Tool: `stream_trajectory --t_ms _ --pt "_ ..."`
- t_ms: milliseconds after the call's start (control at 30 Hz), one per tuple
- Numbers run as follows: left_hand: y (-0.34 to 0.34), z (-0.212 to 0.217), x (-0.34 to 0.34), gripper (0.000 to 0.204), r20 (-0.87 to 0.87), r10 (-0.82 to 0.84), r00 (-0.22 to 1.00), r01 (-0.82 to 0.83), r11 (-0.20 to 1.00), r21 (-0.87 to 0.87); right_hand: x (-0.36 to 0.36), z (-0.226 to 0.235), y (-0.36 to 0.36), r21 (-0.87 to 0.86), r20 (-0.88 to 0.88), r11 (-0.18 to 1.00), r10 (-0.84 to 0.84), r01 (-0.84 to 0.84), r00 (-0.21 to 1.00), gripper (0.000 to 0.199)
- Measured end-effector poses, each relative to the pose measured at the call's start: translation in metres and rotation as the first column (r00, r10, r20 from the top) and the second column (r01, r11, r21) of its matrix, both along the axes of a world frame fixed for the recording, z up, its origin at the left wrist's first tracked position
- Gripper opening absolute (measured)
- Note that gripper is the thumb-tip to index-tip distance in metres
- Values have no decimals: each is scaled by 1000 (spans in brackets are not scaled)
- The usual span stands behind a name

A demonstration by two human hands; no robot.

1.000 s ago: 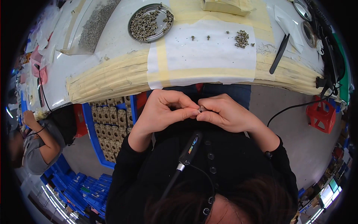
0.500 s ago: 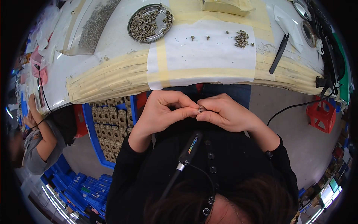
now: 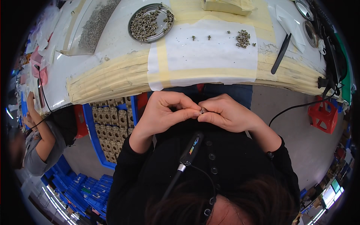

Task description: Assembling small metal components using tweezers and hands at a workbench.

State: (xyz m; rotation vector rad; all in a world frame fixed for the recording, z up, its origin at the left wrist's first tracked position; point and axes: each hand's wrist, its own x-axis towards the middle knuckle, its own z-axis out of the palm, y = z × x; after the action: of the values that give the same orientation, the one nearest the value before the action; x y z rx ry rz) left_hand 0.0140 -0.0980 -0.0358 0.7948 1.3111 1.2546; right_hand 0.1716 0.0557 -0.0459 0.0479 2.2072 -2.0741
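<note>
In front of my body, just short of the table's edge, my left hand and my right hand meet at the fingertips. Thumb and forefinger of each are pinched on one small silvery metal part, mostly covered by the fingers; its exact kind cannot be made out. Beyond them, on a white paper sheet, lies a heap of small screw-like metal pieces. A few single pieces lie to its left. A round metal dish at the back holds many more.
Black tweezers lie right of the paper. A clear bag of tiny metal parts is at the back left. Below the table's left part sits a blue crate of brass-coloured blocks. A red stool stands right; a co-worker sits left.
My hands stay nearly still, with only slight finger movement around the small metal part. At the left, the co-worker's hands and forearm have shifted a little.
</note>
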Motion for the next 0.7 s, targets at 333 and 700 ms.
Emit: stream_trajectory --t_ms 333,700 --pt "1 1 1 8 25 22 999 -22 1000 5 0 1 1 -12 -15 1000 4 -4 1000 28" --pt "-1 -7 28 22 239 206 949 -201 978 -47 6 -3 8 -38 -77 989 -143 140 987 35"
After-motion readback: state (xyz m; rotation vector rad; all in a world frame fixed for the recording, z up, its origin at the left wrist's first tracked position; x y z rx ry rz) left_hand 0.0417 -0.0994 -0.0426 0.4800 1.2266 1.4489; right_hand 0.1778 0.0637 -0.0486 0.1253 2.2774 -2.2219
